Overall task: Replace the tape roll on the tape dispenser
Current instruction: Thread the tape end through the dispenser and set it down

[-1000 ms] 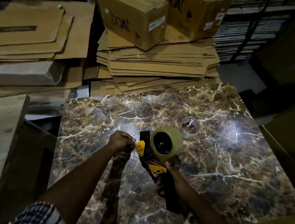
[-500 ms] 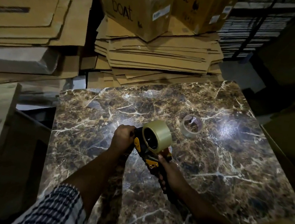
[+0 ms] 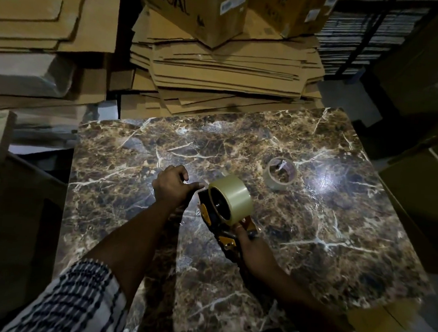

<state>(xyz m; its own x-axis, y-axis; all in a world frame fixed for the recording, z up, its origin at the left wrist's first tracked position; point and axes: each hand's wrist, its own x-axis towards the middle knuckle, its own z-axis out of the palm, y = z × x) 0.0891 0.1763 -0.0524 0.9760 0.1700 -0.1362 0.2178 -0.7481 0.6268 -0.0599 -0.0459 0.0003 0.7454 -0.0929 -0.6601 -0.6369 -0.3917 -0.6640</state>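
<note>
Dim storeroom: a dark brown marble-patterned tabletop [image 3: 311, 253] with stacks of flattened brown cardboard [image 3: 221, 68] beyond its far edge. Near the surface's centre, your right hand [image 3: 254, 251] grasps the handle of the black-and-yellow tape dispenser [image 3: 217, 218], which carries a full roll of beige packing tape [image 3: 232, 196]. Your left hand [image 3: 173, 185], fingers curled, pinches the tape end just left of the roll. A nearly spent clear tape roll [image 3: 280, 173] lies flat toward the far right corner

Brown veined marble table [image 3: 311, 253]; striped sleeve [image 3: 76, 301]
</note>
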